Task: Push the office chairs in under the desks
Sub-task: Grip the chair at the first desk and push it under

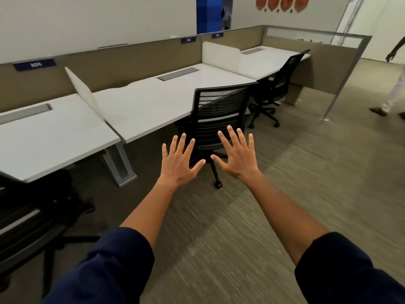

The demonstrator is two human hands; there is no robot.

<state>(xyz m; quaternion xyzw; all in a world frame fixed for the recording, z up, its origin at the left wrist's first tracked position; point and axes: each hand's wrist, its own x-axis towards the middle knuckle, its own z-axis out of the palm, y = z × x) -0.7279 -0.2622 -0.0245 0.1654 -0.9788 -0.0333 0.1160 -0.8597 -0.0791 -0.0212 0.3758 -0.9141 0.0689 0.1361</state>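
Observation:
A black mesh-backed office chair [219, 106] stands at the middle white desk [153, 99], its seat tucked under the desk edge. Both my arms reach out toward it. My left hand [178, 160] and my right hand [237, 155] hover in front of its backrest, palms down and fingers spread, holding nothing and apart from the chair. A second black chair [282, 80] sits pushed in at the far right desk [263, 62]. A third black chair [28, 216] stands at the near left desk [50, 139], partly cut off by the frame edge.
White divider panels [83, 93] separate the desks, backed by a tan partition wall [131, 60]. A partition post [341, 84] stands on the carpet at right. Another person [394, 84] walks at the far right edge. Open carpet lies behind me and to the right.

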